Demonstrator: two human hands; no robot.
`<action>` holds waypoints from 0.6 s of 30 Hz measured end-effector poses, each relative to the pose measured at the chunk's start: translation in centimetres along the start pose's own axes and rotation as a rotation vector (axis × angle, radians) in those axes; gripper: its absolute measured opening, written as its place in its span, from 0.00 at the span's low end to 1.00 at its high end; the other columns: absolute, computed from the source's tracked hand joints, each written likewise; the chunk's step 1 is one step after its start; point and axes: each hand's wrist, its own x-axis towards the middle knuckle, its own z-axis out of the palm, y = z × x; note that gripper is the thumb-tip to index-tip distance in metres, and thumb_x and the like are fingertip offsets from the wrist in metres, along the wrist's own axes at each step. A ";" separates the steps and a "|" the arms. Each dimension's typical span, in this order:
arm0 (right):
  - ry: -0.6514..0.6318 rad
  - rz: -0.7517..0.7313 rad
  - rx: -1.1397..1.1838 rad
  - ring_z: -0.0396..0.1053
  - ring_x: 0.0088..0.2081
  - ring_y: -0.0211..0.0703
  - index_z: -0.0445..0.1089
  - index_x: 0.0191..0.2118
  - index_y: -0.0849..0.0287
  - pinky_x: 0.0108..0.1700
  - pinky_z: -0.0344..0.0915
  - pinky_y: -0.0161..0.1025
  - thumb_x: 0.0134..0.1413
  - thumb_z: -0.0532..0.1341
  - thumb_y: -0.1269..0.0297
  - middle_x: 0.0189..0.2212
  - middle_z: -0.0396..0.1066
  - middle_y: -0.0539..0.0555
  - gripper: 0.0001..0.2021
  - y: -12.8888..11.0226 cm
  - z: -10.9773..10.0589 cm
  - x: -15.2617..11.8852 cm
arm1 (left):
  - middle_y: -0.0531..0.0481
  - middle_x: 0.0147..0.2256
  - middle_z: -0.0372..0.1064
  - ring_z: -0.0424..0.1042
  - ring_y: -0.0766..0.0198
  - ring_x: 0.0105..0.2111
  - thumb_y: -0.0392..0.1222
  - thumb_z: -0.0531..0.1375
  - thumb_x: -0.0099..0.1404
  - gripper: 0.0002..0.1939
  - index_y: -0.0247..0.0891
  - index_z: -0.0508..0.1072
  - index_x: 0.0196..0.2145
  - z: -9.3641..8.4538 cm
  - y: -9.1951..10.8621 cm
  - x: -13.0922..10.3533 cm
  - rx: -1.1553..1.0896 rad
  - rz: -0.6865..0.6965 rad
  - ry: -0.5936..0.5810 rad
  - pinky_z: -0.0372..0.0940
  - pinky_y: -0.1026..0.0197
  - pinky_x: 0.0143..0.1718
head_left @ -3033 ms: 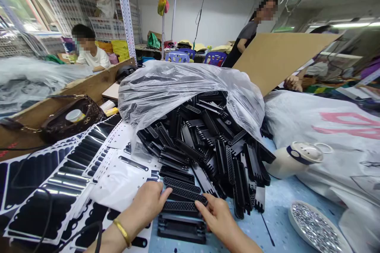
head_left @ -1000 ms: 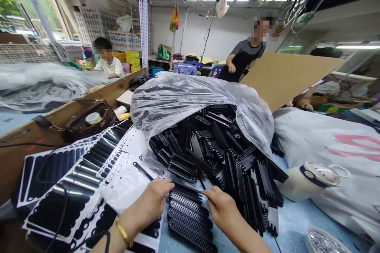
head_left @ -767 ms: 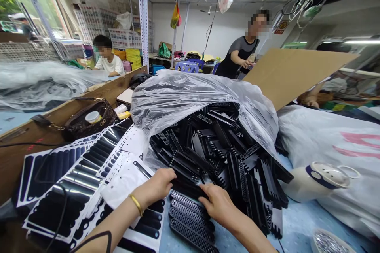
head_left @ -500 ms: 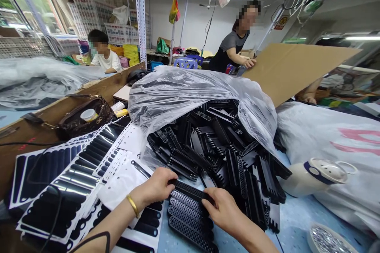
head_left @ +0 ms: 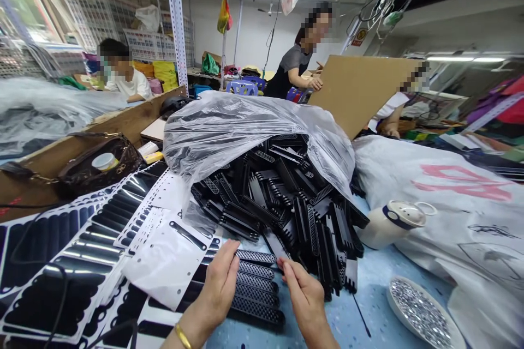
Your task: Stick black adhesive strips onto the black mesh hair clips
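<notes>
Several black strips with mesh-patterned faces lie side by side in a row (head_left: 256,286) on the blue tabletop. My left hand (head_left: 221,283) is at the row's left ends, its fingers stretched out and close together, gripping nothing visible. Across from it, at the far right corner of the row, my right hand (head_left: 305,294) has its thumb and fingertips pinched together; what is between them, if anything, is too small to make out. Beyond both hands, a large heap of loose black slotted pieces (head_left: 282,191) spills out of a clear plastic bag (head_left: 229,114).
Sheets of black stickers (head_left: 82,251) cover the left side, near a brown handbag (head_left: 102,166). To the right stand a cream flask (head_left: 382,226), a bowl of shiny bits (head_left: 421,305) and a white sack (head_left: 446,185). Behind, a person (head_left: 292,65) holds a cardboard sheet (head_left: 364,87).
Both hands have let go of the far strip they held by its ends; it now lies in the row. My left hand has come nearer and straightened its fingers. The view has swung right.
</notes>
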 end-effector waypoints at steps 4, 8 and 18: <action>0.066 0.030 0.016 0.79 0.38 0.52 0.80 0.39 0.61 0.40 0.77 0.43 0.62 0.53 0.45 0.36 0.81 0.62 0.26 0.4 1.1 -0.6 | 0.40 0.58 0.70 0.67 0.53 0.60 0.44 0.50 0.71 0.21 0.36 0.73 0.55 0.6 -0.8 -0.9 -0.001 0.033 0.049 0.60 0.48 0.63; 0.091 0.019 -0.003 0.79 0.38 0.52 0.79 0.39 0.61 0.39 0.76 0.44 0.63 0.52 0.45 0.37 0.80 0.63 0.26 0.4 1.0 0.6 | 0.38 0.60 0.67 0.63 0.51 0.62 0.45 0.50 0.71 0.22 0.34 0.72 0.56 0.7 -1.6 -0.7 0.033 -0.012 0.086 0.58 0.47 0.64; -0.036 -0.074 -0.090 0.78 0.35 0.48 0.80 0.37 0.57 0.37 0.73 0.38 0.65 0.52 0.48 0.32 0.80 0.57 0.24 -1.7 1.0 2.1 | 0.39 0.47 0.78 0.77 0.54 0.47 0.45 0.49 0.71 0.21 0.34 0.77 0.49 0.8 -0.9 0.2 0.020 0.023 0.112 0.72 0.53 0.52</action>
